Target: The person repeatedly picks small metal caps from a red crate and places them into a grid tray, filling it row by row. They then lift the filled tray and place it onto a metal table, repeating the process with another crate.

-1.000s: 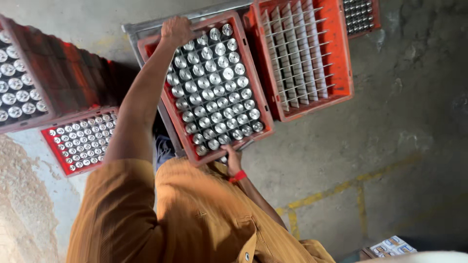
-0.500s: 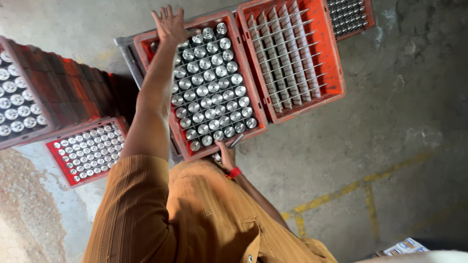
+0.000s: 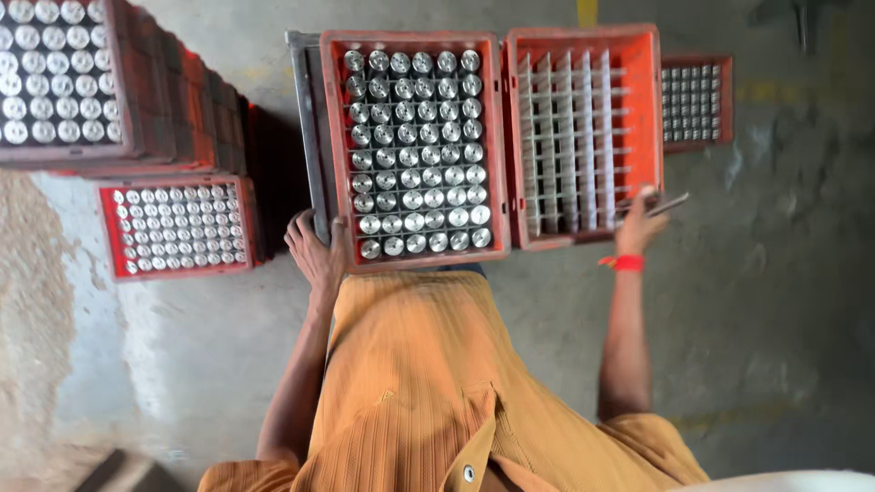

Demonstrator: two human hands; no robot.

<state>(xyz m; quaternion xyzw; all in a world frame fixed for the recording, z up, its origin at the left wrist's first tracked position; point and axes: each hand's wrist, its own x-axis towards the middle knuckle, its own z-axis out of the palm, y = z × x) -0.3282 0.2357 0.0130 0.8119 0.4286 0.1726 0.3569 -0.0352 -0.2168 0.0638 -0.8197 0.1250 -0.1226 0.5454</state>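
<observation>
A red crate filled with rows of shiny metal cylinders rests on a grey metal frame in front of me. My left hand grips the near left corner, fingers curled on the frame's edge beside the crate. To its right stands a red crate with white dividers, its cells empty. My right hand, a red band on the wrist, is at this crate's near right corner and holds a thin grey metal tool. My orange shirt fills the lower view.
A tall stack of red crates with metal cylinders on top stands at the left. A single filled red crate lies on the concrete floor below it. A smaller filled crate sits at the far right.
My left arm has pulled back from the filled crate's far edge to its near left corner. My right hand has moved from that crate's near edge over to the divided crate.
</observation>
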